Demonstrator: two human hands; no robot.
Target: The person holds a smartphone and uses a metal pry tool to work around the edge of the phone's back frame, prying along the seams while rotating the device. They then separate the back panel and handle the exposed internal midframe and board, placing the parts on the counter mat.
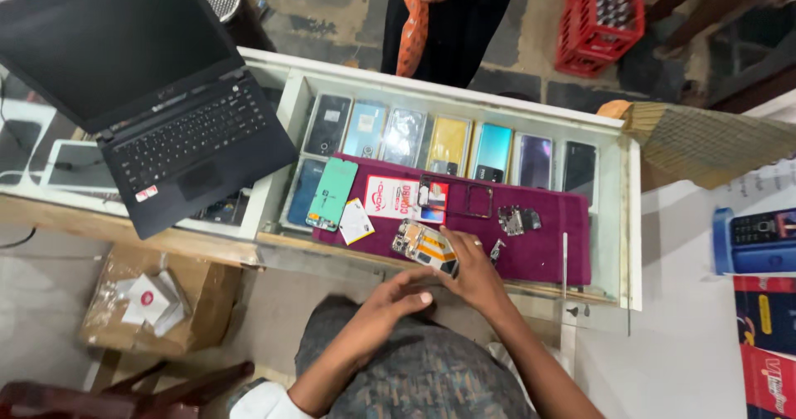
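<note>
Opened phone chassis (424, 245) lying at the near edge of a maroon mat (547, 249), steadied there by right hand (473, 271), fingers gripping its lower end. Left hand (396, 296) alongside, fingers loosely curled, holding nothing. Loose circuit board (518, 218) lies apart.

Both forearms are bare from the elbows down to the left hand (396, 296) and the right hand (474, 271), with no watch, ring or band showing on either. At six o'clock the lap is covered by a garment of mottled grey-blue and brown patterned cloth (414, 369). At about seven o'clock a pale white rolled sleeve edge (261, 402) sits at the left elbow.
</note>
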